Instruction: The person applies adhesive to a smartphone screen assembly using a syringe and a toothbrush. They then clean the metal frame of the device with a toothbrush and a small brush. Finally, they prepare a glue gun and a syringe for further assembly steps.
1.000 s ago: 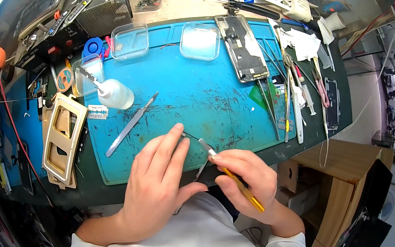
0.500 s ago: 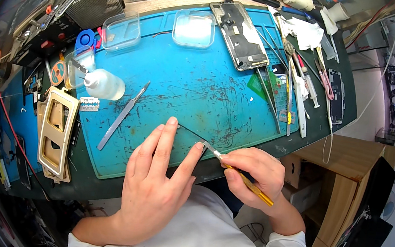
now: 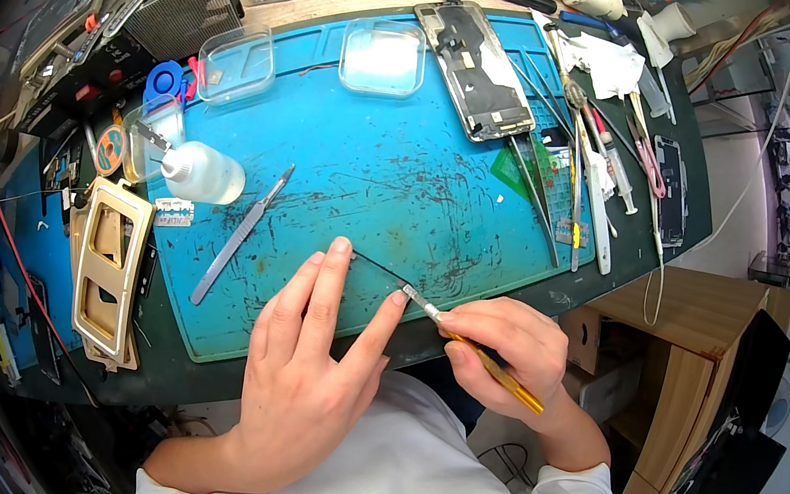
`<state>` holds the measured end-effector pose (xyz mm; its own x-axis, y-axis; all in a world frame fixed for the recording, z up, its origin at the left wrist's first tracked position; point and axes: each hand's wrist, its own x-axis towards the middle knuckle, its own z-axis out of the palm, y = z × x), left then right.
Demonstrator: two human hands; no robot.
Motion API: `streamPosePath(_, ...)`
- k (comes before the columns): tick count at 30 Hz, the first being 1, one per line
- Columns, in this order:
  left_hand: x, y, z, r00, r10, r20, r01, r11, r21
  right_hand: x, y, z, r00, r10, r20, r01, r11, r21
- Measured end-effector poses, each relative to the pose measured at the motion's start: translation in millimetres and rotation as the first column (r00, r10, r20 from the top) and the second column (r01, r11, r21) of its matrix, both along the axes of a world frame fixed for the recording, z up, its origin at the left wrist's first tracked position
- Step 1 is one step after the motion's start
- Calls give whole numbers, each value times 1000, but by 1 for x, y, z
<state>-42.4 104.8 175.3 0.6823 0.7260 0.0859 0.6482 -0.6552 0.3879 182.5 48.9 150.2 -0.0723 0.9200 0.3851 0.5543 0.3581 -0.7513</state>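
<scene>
My right hand (image 3: 513, 353) grips a craft knife (image 3: 508, 379) with a gold-coloured handle, its fingers closed near the front end. The knife's tip points up and left, reaching the mat close beside my left index fingertip. My left hand (image 3: 311, 377) lies with its fingers spread, the index and middle fingertips pressing down on the blue repair mat (image 3: 308, 149). Between those two fingertips runs a thin dark strip (image 3: 380, 267); what it belongs to is partly hidden under the fingers. Nothing is gripped in my left hand.
Left of my hands lie a scalpel-shaped metal tool (image 3: 240, 235), a white squeeze bottle (image 3: 205, 173) and a gold-coloured frame (image 3: 109, 268). Clear plastic boxes (image 3: 383, 58) and an opened phone (image 3: 475, 71) sit farther back. Tweezers (image 3: 535, 201) and other tools crowd the right.
The knife tip has shifted slightly left, closer to my left index fingertip. Both hands otherwise hold nearly the same place; the whole view has moved a little.
</scene>
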Motion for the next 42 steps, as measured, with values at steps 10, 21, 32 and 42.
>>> streamPosePath(10, -1, 0, -1, 1000, -4, 5, 4, 1000, -9, -4, 5, 5, 1000, -1, 0, 1, 1000, -31)
streamPosePath(21, -3, -5, -2, 998, 55, 3, -55, 998, 8, -8, 9, 9, 1000, -18, 11, 19, 998, -56)
streamPosePath(32, -6, -6, -2, 998, 58, 10, -58, 997, 42, -15, 29, 9, 997, 11, 74, -8, 999, -37)
streamPosePath(42, -11, -9, 0, 994, 89, 68, -89, 996, -10, -19, 53, 9, 996, 88, -9, -89, 991, -99)
